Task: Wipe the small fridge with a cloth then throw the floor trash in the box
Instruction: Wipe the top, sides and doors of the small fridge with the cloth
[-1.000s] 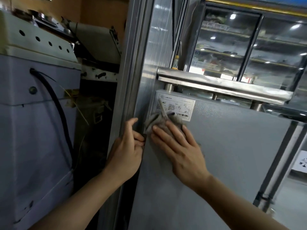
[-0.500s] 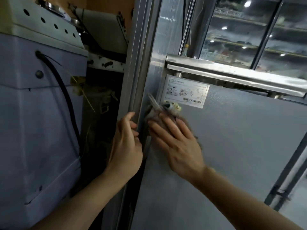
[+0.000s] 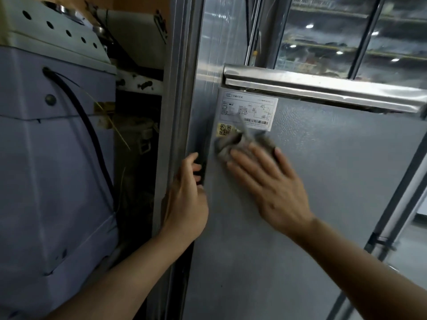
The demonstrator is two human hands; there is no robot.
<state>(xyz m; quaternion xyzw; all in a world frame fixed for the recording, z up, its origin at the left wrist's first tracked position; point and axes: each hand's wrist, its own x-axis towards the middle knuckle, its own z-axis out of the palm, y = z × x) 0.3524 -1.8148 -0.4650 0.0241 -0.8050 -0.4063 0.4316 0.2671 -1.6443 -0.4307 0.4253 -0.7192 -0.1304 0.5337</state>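
A grey cloth point(image 3: 240, 144) lies pressed against the grey side panel of the small fridge point(image 3: 323, 181), just below its white label point(image 3: 248, 112) and beside a yellow QR sticker point(image 3: 224, 130) near the panel's left edge. The right hand point(image 3: 270, 188) presses it with flat, spread fingers. The left hand point(image 3: 187, 199) curls around the panel's left edge. A steel rail point(image 3: 323, 88) runs along the top edge.

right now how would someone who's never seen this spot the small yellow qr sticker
Start at the grey fridge side panel under the steel rail. Near its top left corner sits a large white rating label. The small yellow square QR sticker lies just below that label's left end, above the grey cloth; it alone is yellow.
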